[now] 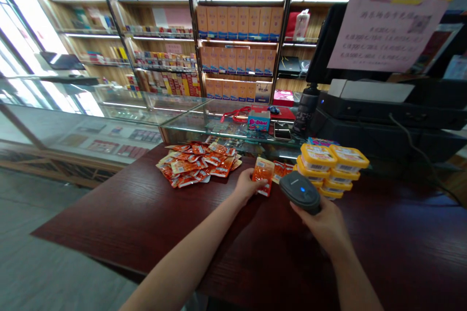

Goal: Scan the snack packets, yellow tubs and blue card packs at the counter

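My left hand [248,185] pinches an orange snack packet [263,172], which stands upright with its printed face toward me. In my right hand [323,223] is a black barcode scanner [299,190] with a small blue light on top. The scanner's front end points toward the packet, a short gap away. Left of my left hand lies a heap of similar orange packets [199,163] on the dark wooden table. Behind the scanner, a few more packets [280,170] lie partly hidden. Beside them are stacked yellow-lidded tubs [328,165].
Across the far edge runs a glass counter [189,124] with a small blue-pink box [259,120] and a phone [282,131] on it. A monitor [324,48] with a paper notice [386,34] stands at right. Shelves of boxed goods [239,22] line the back.
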`<action>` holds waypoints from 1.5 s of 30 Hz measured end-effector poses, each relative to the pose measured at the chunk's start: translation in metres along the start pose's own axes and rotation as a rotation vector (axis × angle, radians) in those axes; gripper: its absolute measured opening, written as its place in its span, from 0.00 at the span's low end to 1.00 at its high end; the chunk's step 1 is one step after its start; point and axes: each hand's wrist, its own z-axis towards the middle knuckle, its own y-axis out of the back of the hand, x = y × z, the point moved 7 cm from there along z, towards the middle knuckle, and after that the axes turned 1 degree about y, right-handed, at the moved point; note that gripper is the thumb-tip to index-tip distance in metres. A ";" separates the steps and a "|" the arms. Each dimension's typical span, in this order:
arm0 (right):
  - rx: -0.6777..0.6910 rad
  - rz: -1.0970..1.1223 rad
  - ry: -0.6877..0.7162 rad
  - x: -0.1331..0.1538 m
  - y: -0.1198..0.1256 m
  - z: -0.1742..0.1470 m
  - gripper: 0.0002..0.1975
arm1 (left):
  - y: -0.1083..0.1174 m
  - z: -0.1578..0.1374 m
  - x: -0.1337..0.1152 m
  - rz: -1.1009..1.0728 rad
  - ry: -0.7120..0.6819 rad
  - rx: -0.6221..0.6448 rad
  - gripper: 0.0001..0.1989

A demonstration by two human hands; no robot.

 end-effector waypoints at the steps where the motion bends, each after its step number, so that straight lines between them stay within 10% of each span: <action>1: 0.031 0.040 0.002 0.001 -0.002 -0.001 0.21 | 0.006 -0.002 -0.001 -0.072 -0.053 -0.059 0.16; 16: 0.251 0.284 0.017 0.016 -0.016 -0.013 0.13 | 0.022 -0.006 -0.005 0.093 -0.339 -0.394 0.21; 32: 0.137 0.224 -0.080 0.006 -0.015 -0.011 0.17 | 0.023 -0.005 -0.005 -0.167 -0.157 -0.328 0.17; 38: 0.101 0.244 -0.110 0.004 -0.015 -0.011 0.17 | 0.078 0.009 -0.047 -0.209 -0.225 -0.475 0.16; 45: 0.099 0.220 -0.083 0.000 -0.016 -0.010 0.17 | 0.211 -0.004 -0.075 0.167 -0.169 -0.751 0.19</action>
